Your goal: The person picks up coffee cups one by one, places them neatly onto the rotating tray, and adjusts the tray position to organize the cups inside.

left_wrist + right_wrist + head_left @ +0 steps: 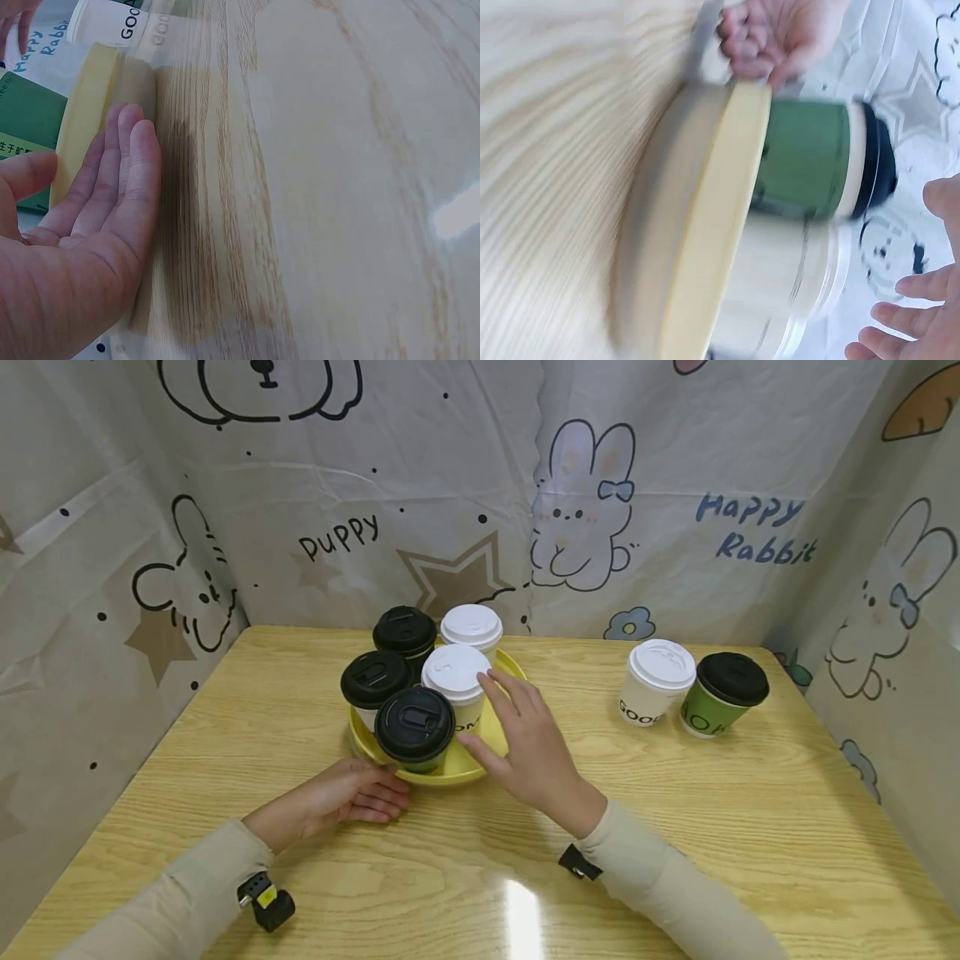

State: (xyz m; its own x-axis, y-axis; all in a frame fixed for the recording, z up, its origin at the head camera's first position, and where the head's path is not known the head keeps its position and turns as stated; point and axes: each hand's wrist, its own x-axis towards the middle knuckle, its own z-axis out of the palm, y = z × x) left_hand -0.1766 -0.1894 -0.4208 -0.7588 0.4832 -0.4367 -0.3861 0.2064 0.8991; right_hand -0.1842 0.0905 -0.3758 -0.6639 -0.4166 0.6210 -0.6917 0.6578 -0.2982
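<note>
A round yellow tray carries several lidded paper cups. My left hand is at its front left rim, thumb over the rim edge and fingers along the outer wall, loosely holding it. Right behind that thumb stands a green cup with a black lid. My right hand is over the tray's right side, fingers spread, holding nothing. Its fingertips overlap the edge of a white-lidded cup in the head view; the right wrist view shows these fingers apart from the cups.
Two black-lidded cups, one at the back and one at the left, and another white-lidded cup share the tray. To the right, a white cup and a black-lidded green cup stand on the wooden table. Printed cloth hangs behind.
</note>
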